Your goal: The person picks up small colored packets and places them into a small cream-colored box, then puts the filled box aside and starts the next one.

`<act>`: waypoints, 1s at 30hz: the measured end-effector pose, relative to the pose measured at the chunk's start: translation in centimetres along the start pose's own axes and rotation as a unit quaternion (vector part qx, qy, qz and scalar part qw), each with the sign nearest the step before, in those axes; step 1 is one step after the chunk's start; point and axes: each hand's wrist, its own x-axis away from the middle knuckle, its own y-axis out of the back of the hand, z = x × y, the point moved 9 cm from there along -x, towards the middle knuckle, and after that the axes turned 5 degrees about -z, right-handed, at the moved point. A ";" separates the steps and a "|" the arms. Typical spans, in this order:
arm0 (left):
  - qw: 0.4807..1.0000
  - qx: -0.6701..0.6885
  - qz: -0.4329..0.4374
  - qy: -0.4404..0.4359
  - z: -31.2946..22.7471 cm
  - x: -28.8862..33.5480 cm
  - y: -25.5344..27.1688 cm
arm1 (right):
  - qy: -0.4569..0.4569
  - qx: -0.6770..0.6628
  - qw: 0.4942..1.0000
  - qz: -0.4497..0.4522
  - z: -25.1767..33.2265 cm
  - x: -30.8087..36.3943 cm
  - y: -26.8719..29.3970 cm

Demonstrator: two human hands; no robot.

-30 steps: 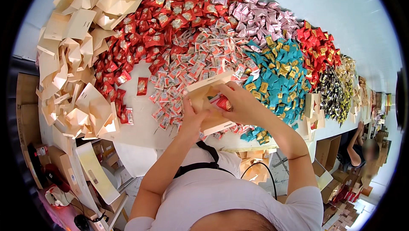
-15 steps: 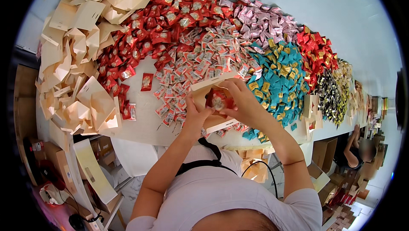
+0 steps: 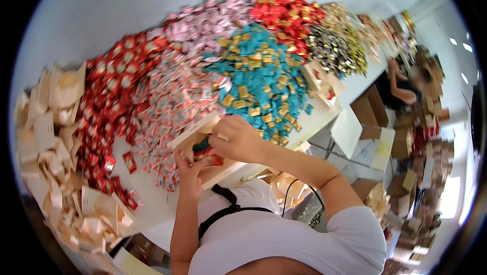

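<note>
My left hand grips the near left corner of a cream cardboard box, tilted above the table's front edge. A red packet lies inside, and a teal piece shows beside it. Over the box's right part, my right hand has its fingers bent and closed, reaching down inside. What those fingertips hold, if anything, is hidden. Just beyond the box spread a heap of teal and gold packets and a heap of small white and orange packets.
Larger red packets lie in a heap at the left, beside stacked cream boxes. Pink packets, red-gold packets and black-yellow packets are piled farther back. A cream box stands at right; another person sits beyond.
The view has turned to the right. The box has moved with my hands and now shows a teal piece beside the red packet. My right hand has closed its fingers over the box.
</note>
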 end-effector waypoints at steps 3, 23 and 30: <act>0.999 0.004 -0.028 0.033 0.7 -0.4 -1.0 | -0.336 -0.053 0.939 -0.052 -5.0 5.7 2.5; 0.952 -0.210 0.107 0.198 8.2 0.6 0.0 | -0.593 -0.469 0.397 -0.520 -26.5 30.8 2.6; 0.977 -0.134 -0.117 0.115 0.6 7.0 12.7 | -0.458 -0.680 0.284 -0.498 -45.9 23.5 -0.2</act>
